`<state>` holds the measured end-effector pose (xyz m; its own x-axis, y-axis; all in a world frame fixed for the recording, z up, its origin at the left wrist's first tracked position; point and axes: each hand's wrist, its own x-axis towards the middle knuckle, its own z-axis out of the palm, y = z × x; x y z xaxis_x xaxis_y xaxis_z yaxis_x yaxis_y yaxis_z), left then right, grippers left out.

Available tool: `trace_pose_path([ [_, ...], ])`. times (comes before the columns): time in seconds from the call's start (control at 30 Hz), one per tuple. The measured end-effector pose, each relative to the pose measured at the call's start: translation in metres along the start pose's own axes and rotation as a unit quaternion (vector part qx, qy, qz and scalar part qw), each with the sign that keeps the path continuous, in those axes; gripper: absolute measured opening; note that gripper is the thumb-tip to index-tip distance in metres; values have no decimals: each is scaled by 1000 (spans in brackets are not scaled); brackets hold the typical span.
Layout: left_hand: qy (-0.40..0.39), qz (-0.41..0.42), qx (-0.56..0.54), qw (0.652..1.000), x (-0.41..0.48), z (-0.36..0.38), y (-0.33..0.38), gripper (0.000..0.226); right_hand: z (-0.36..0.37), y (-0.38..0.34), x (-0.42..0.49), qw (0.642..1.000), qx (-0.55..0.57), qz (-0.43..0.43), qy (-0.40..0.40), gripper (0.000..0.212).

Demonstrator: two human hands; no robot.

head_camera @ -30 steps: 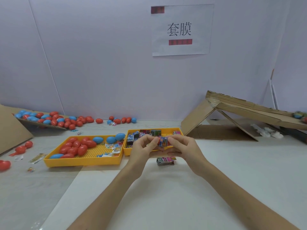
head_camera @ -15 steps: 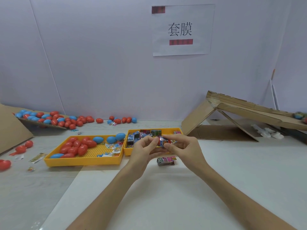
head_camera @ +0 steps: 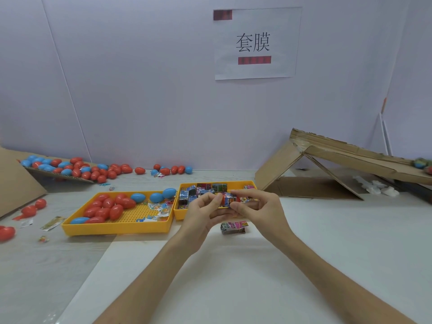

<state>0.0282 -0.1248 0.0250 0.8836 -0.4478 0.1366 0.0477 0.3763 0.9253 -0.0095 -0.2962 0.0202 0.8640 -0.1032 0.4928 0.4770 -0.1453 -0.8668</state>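
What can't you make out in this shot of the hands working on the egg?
- Head view: egg mostly covered by fingers of the left hand and right hand; wrapper fit unclear.
- Head view: small tray front wall hidden behind both hands.
- Head view: round things on the cardboard ramp, blurred and cut off by the right edge.

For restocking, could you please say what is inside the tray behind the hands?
Printed packets fill the yellow tray; the left hand and right hand, holding a wrapped egg, cover its near part.
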Motion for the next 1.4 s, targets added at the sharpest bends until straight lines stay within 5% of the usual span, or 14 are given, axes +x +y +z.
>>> trace_pose_path([
  [0.6, 19, -6, -61, 998, 2, -3, 0, 34, 4, -8, -2, 1000, 18, -3, 6, 36],
  [0.83, -12, -24, -47, 999, 2, -2, -1, 35, 1, -11, -2, 999, -8, -25, 23, 19],
  [1.03, 10, 84, 142, 986, 1, 2, -4, 36, 3, -16, -4, 1000, 10, -16, 19, 15],
  [1.13, 27, 192, 285, 939, -1, 2, -7, 36, 0, -13, -3, 1000, 19, -13, 11, 12],
  [1.23, -24, 212, 408, 888, -2, 2, -10, 38, -5, -3, 1, 1000, 25, 4, -1, 11],
  [1.4, -12, 221, 427, 877, -3, -1, -6, 42, -8, 5, 5, 1000, 11, 27, 4, 27],
])
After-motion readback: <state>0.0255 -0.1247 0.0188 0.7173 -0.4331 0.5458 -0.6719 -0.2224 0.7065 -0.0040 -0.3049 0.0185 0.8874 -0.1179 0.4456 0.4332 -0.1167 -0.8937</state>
